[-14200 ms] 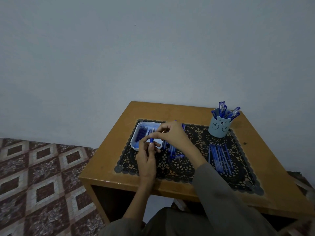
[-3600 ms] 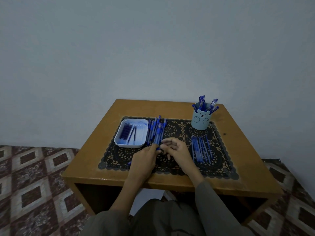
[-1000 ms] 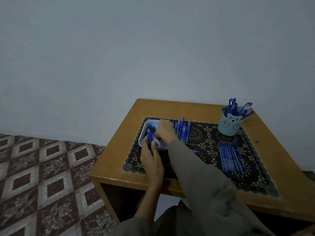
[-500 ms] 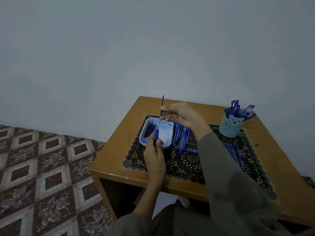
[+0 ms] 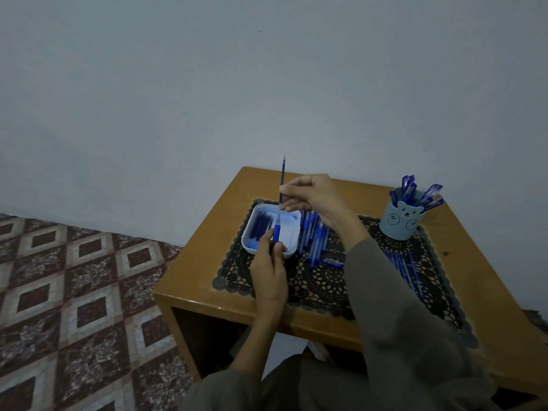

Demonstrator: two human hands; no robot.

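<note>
My left hand (image 5: pixel 268 272) pinches a blue pen barrel (image 5: pixel 276 231) upright in front of the white tray (image 5: pixel 292 249). My right hand (image 5: pixel 314 195) pinches a thin blue ink refill (image 5: pixel 282 180) that stands nearly vertical, its lower end meeting the top of the barrel. Several dark refills (image 5: pixel 261 225) lie in the left part of the tray. A pile of blue pen barrels (image 5: pixel 315 237) lies on the mat just right of the tray, partly hidden by my right forearm.
A small wooden table (image 5: pixel 201 256) carries a black lace mat (image 5: pixel 326 280). At its back right stands a light-blue bear-face cup (image 5: pixel 401 222) holding several pens. Another row of pens (image 5: pixel 403 266) lies on the mat's right side. Patterned floor tiles (image 5: pixel 74 307) lie to the left.
My right hand took a refill out of the tray and lifted it upright above the barrel in my left hand. The refill's lower end now meets the barrel's top.
</note>
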